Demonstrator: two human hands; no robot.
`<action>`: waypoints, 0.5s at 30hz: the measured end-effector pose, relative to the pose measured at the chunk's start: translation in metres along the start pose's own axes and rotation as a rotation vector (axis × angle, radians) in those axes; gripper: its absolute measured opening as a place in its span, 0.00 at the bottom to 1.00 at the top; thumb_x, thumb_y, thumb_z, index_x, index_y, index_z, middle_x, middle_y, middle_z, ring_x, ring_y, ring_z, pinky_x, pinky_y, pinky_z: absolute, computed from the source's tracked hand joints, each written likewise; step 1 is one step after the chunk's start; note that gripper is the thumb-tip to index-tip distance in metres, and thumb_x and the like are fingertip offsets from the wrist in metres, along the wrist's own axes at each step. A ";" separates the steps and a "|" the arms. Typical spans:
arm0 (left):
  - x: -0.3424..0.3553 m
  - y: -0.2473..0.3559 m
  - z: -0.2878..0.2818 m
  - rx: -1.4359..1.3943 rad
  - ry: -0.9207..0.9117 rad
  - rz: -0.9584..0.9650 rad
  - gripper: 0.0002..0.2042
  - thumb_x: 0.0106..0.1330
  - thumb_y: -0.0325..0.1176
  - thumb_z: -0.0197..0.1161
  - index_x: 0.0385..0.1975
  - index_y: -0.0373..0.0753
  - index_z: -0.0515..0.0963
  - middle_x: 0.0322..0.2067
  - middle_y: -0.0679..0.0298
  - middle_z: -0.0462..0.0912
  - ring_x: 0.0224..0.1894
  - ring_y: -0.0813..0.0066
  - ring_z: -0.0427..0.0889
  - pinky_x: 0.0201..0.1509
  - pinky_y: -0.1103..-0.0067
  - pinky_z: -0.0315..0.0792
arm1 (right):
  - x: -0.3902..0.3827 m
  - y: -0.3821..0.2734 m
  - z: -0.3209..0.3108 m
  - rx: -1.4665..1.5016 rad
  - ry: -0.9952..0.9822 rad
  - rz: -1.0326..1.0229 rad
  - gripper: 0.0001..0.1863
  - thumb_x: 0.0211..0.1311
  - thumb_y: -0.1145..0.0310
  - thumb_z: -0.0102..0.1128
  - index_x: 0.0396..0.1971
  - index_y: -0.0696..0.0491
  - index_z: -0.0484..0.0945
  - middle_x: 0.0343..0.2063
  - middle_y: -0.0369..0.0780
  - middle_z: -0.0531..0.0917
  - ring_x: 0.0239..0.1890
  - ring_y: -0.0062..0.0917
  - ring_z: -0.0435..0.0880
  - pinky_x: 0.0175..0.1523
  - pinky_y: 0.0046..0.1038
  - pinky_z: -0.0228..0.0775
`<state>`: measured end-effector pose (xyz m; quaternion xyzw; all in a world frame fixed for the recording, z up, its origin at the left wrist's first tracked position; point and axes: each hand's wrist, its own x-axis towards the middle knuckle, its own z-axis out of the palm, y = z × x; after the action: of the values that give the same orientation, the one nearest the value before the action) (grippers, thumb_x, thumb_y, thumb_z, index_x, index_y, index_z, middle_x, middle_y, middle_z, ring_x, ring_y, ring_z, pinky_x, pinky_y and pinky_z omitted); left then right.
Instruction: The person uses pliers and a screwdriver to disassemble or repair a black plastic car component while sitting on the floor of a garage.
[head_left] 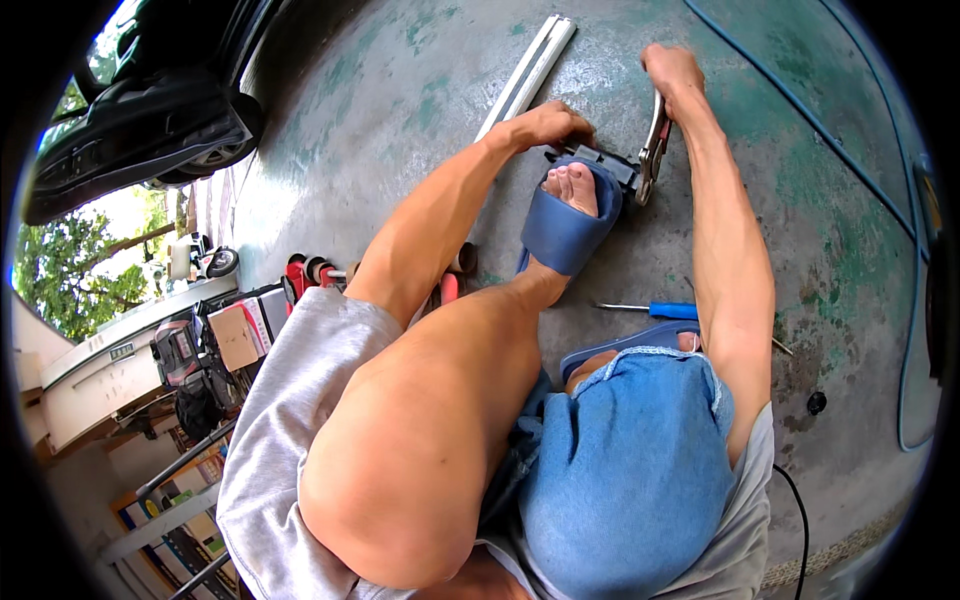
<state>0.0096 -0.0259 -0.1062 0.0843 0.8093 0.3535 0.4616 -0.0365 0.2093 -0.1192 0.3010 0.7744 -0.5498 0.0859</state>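
On the concrete floor lies a dark grey, block-like part (607, 163), its near side hidden under my blue slide sandal (568, 228), which presses on it. Curled over the part's left end is my left hand (553, 124), its fingertips partly hidden. My right hand (674, 72) is wrapped round the handles of metal locking pliers (652, 150). The pliers stand nearly upright, with their jaws at the right end of the part; I cannot tell exactly what they grip.
A blue-handled screwdriver (672, 309) lies beside my other sandal (630, 342). A long white rail (528, 75) rests beyond my left hand. A blue hose (780, 95) crosses the floor at right. A dark vehicle (140, 130) stands at upper left.
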 end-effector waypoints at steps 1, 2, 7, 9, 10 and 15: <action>0.004 -0.007 0.003 0.144 -0.028 0.014 0.18 0.72 0.43 0.57 0.41 0.35 0.88 0.38 0.62 0.89 0.40 0.73 0.83 0.50 0.76 0.76 | -0.011 0.001 0.004 -0.012 -0.070 0.024 0.25 0.47 0.59 0.59 0.37 0.68 0.82 0.42 0.57 0.85 0.46 0.44 0.85 0.52 0.39 0.74; 0.008 -0.013 0.003 0.136 -0.035 0.005 0.18 0.72 0.43 0.57 0.41 0.35 0.88 0.38 0.62 0.89 0.40 0.73 0.83 0.50 0.76 0.76 | -0.019 0.001 0.006 -0.022 -0.138 0.048 0.28 0.48 0.59 0.57 0.41 0.69 0.83 0.46 0.59 0.85 0.50 0.47 0.85 0.55 0.37 0.74; 0.038 -0.005 0.016 0.191 -0.207 -0.164 0.26 0.70 0.56 0.58 0.39 0.36 0.88 0.31 0.64 0.83 0.31 0.74 0.76 0.38 0.71 0.75 | -0.017 -0.002 0.001 -0.163 -0.098 -0.144 0.19 0.44 0.58 0.63 0.24 0.64 0.79 0.25 0.46 0.83 0.28 0.36 0.81 0.37 0.39 0.70; 0.038 -0.002 0.027 0.033 -0.252 -0.193 0.23 0.73 0.51 0.55 0.49 0.37 0.85 0.39 0.62 0.86 0.38 0.71 0.81 0.44 0.71 0.76 | -0.018 0.000 0.000 0.096 -0.105 0.025 0.19 0.44 0.58 0.64 0.20 0.62 0.79 0.21 0.45 0.82 0.27 0.33 0.81 0.36 0.38 0.70; 0.039 0.002 0.027 0.032 -0.259 -0.189 0.23 0.73 0.51 0.55 0.49 0.37 0.85 0.39 0.62 0.86 0.38 0.71 0.81 0.44 0.71 0.76 | -0.013 0.002 -0.004 0.092 -0.099 0.030 0.19 0.44 0.58 0.64 0.20 0.62 0.79 0.21 0.45 0.82 0.27 0.33 0.81 0.36 0.38 0.70; 0.032 -0.008 0.025 0.190 -0.321 0.114 0.23 0.77 0.47 0.48 0.58 0.38 0.80 0.54 0.58 0.84 0.53 0.67 0.81 0.59 0.71 0.73 | -0.006 0.009 -0.006 -0.014 -0.173 -0.128 0.20 0.46 0.54 0.64 0.24 0.59 0.82 0.24 0.45 0.83 0.29 0.32 0.84 0.38 0.36 0.72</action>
<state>0.0133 -0.0048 -0.1411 0.2285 0.7490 0.2830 0.5538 -0.0253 0.2145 -0.1210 0.2020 0.7855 -0.5728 0.1192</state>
